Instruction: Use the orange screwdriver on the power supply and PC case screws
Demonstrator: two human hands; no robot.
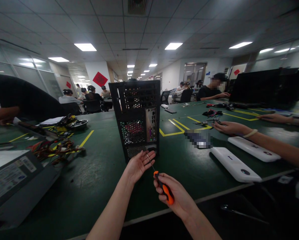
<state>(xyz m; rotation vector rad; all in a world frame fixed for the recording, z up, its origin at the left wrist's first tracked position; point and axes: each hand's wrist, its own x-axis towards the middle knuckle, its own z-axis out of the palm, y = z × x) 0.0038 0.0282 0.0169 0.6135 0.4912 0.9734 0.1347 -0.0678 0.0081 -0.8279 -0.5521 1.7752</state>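
A black computer case (139, 115) stands upright on the green table, its rear panel with vents and ports facing me. My right hand (173, 193) is closed round the orange and black handle of a screwdriver (166, 191), whose shaft points up and away toward the case. My left hand (141, 163) is palm up with the fingers stretched out, in front of the lower part of the case. The screwdriver's tip is over the fingers of that hand. Whether a small screw lies there I cannot make out.
A grey power supply (12, 180) and tangled cables (62, 143) are at left, near a metal bowl (78, 125). Two white power-bank-like devices (235, 165) lie at right. Another person's hand (229, 128) reaches in from the right. Yellow tape (173, 134) marks the table.
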